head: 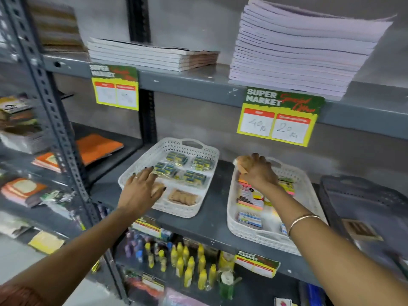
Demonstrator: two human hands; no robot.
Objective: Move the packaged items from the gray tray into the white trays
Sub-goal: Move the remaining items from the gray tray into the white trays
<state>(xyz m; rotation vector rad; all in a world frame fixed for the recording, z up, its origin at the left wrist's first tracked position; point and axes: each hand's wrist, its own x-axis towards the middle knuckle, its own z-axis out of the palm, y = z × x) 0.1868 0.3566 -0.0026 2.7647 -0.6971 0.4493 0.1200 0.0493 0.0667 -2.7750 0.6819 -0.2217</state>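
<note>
Two hands worked the shelf [212, 219]. The left hand [141, 191], fingers apart, lay on a packet [157, 188] at the left white tray's [132, 173] front edge. The right hand [257, 171], fingers clamped on a tan packet [242, 161], hovered over the right white tray [249, 234]; tilted, the packet could slip outside. The gray tray [362, 195] sat at the shelf's right edge.

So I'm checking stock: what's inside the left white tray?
The left white tray holds blue-and-yellow packets and a tan packet. The left hand covers its near-left corner.
</note>
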